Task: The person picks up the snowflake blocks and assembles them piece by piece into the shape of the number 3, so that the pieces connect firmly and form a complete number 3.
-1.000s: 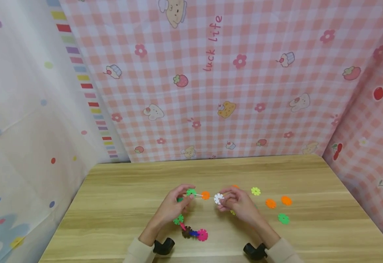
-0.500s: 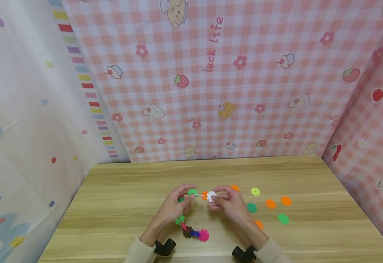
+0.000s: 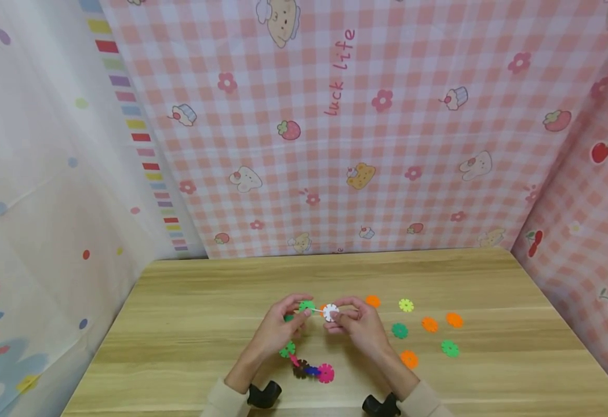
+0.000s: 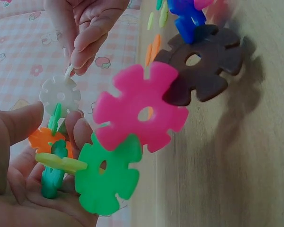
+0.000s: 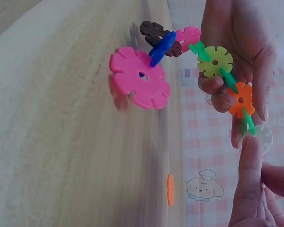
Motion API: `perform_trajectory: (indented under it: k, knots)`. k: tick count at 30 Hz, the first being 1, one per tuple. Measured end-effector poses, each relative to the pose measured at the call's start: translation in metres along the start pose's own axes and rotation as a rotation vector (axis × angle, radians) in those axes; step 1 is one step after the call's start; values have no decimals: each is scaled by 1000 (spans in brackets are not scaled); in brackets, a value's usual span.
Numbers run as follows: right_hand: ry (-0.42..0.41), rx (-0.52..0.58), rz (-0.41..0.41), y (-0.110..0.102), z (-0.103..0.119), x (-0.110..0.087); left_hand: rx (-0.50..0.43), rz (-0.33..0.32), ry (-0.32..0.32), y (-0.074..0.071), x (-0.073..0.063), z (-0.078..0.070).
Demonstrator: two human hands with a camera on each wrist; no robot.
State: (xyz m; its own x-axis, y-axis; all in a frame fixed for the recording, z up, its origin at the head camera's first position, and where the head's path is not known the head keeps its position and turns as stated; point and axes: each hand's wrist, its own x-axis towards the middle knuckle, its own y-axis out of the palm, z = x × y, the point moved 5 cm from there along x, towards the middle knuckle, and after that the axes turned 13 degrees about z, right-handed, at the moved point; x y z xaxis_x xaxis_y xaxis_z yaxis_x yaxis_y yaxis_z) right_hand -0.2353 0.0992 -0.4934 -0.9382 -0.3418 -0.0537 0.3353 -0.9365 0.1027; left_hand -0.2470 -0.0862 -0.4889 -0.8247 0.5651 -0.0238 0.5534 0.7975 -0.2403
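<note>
My left hand (image 3: pixel 279 326) grips a chain of interlocked plastic snowflake discs near its upper end, with thumb and fingers round a green disc (image 4: pixel 55 118) and an orange disc (image 4: pixel 41 138). At the chain's tip is a white disc (image 4: pixel 60 94). Between thumb and finger, my right hand (image 3: pixel 362 328) pinches a second white disc (image 3: pixel 330 313), seen edge-on in the left wrist view with its rim right at the first one's edge. Lower down, the chain passes through a pink disc (image 4: pixel 141 108), a brown disc (image 4: pixel 201 64) and a blue one (image 3: pixel 312 370), ending in another pink disc (image 3: pixel 326 373).
Loose discs lie on the wooden table (image 3: pixel 189 324) to the right: several orange ones (image 3: pixel 429 324), a yellow one (image 3: pixel 406 305), a teal one (image 3: pixel 400 330) and a green one (image 3: pixel 450 348). A checked cloth (image 3: pixel 304 156) hangs behind the table.
My right hand has moved left with its white disc, up to the chain's end. The teal and near orange discs have come into view behind it. My left hand has barely moved.
</note>
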Motion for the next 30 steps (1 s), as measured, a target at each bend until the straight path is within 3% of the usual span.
perform_trajectory:
  k: [12,20,30]
  knots:
    - [-13,27,-72,1,-2,-2,39,-24,-13,3,-2,-5]
    - [-79,80,-97,7,-7,-1,104,-41,-10,1,-3,-4]
    - [-119,147,-115,9,-9,-1,105,-6,-3,3,-2,-10]
